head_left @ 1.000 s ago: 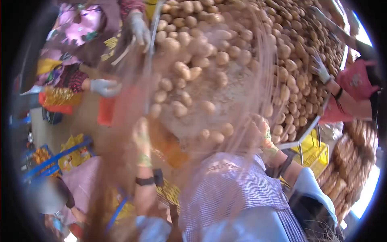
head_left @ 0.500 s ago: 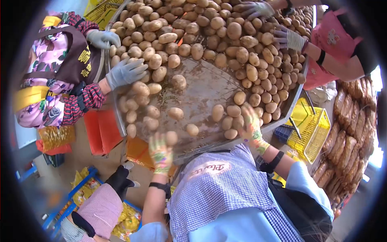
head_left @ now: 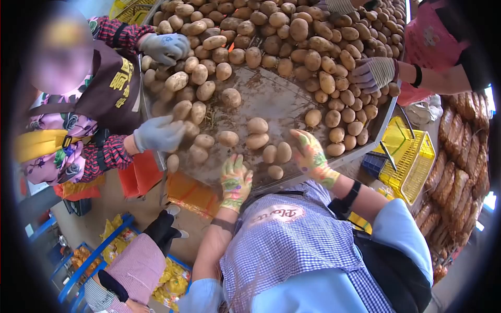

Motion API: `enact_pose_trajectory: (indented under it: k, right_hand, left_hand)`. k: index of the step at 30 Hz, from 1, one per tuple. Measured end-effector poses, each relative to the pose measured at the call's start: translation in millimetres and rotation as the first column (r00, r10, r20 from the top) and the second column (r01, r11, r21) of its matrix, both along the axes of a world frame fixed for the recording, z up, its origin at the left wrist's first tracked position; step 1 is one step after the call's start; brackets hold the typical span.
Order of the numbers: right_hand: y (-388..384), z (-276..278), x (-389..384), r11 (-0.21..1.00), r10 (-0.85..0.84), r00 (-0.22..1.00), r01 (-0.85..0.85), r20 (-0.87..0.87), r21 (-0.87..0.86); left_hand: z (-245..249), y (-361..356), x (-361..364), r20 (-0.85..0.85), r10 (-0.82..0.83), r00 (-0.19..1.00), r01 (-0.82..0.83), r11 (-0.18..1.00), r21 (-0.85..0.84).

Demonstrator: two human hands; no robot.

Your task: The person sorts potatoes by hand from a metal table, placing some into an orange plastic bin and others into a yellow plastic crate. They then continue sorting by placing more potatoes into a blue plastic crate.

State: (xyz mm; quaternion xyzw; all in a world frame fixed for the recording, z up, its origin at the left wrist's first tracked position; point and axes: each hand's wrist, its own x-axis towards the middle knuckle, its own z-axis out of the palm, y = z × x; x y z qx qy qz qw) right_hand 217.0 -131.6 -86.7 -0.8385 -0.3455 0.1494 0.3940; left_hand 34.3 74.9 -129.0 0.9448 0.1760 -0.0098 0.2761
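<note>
Potatoes (head_left: 313, 60) lie heaped over the far part of a metal table (head_left: 261, 94), with a few loose ones near me. My left hand (head_left: 236, 180), in a patterned glove, is at the near edge with its fingers apart and no potato in it. Just right of centre, my right hand (head_left: 312, 158) in a matching glove is spread beside a small group of potatoes (head_left: 283, 152). Two stacked-looking potatoes (head_left: 257, 140) lie between and beyond my hands.
On the left, a co-worker's gloved hands (head_left: 166, 48) reach over the potatoes. Another co-worker's gloved hand (head_left: 374, 74) touches the heap on the right. A yellow crate (head_left: 412, 161) stands below the right edge, near filled sacks (head_left: 454, 172). A person (head_left: 136, 266) is at lower left.
My left hand has moved right, and my right hand slightly left and nearer to me. Several potatoes between them have shifted. The left co-worker's hands have moved, one right, one nearer to me.
</note>
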Motion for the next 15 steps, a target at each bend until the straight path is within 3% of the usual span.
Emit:
enact_pose_trajectory:
  k: [1,2,3,5,6,7,10,12,13,15]
  right_hand:
    - [-5.2,17.4,0.5,0.998,0.037,0.998,-0.034,0.051,-0.059]
    - [-8.9,11.8,-1.5,0.974,0.210,0.976,-0.204,0.058,-0.098]
    - [-0.2,25.2,-5.7,0.886,0.371,0.921,-0.389,-0.118,-0.253]
    - [14.8,17.9,-26.2,0.816,0.560,0.820,-0.521,0.117,-0.249]
    - [28.5,27.4,-30.5,0.832,0.552,0.770,-0.479,0.320,-0.281]
    - [40.4,30.5,-29.9,0.833,0.549,0.770,-0.474,0.324,-0.286]
    - [61.0,12.4,-20.6,0.789,0.588,0.776,-0.489,0.228,-0.372]
    - [60.4,-39.7,-20.9,0.766,0.643,0.754,-0.634,0.136,-0.107]
    - [61.1,-15.9,-14.5,0.765,0.644,0.752,-0.633,0.142,-0.116]
    - [56.8,28.8,-3.0,0.475,0.829,0.560,-0.711,-0.009,-0.519]
  left_hand:
    - [-2.1,3.0,-11.7,0.000,0.006,1.000,-0.006,1.000,0.005]
    - [-3.1,7.8,-25.6,-0.024,0.037,0.999,-0.036,0.999,0.036]
    - [-3.7,12.0,-39.6,-0.049,0.064,0.997,-0.061,0.996,0.066]
    - [0.3,18.3,-58.9,0.028,0.131,0.991,-0.133,0.986,0.102]
    - [9.9,20.5,-63.2,0.002,0.241,0.970,-0.238,0.954,0.183]
    - [18.2,22.8,-63.7,-0.015,0.350,0.937,-0.335,0.906,0.260]
    - [33.5,27.0,-60.5,0.089,0.396,0.914,-0.405,0.896,0.180]
    - [51.6,22.1,-46.8,0.095,0.364,0.926,-0.374,0.921,0.111]
    - [58.2,19.9,-39.4,0.111,0.334,0.936,-0.341,0.939,0.049]
    - [67.3,8.2,-30.2,0.139,0.317,0.938,-0.325,0.945,0.038]
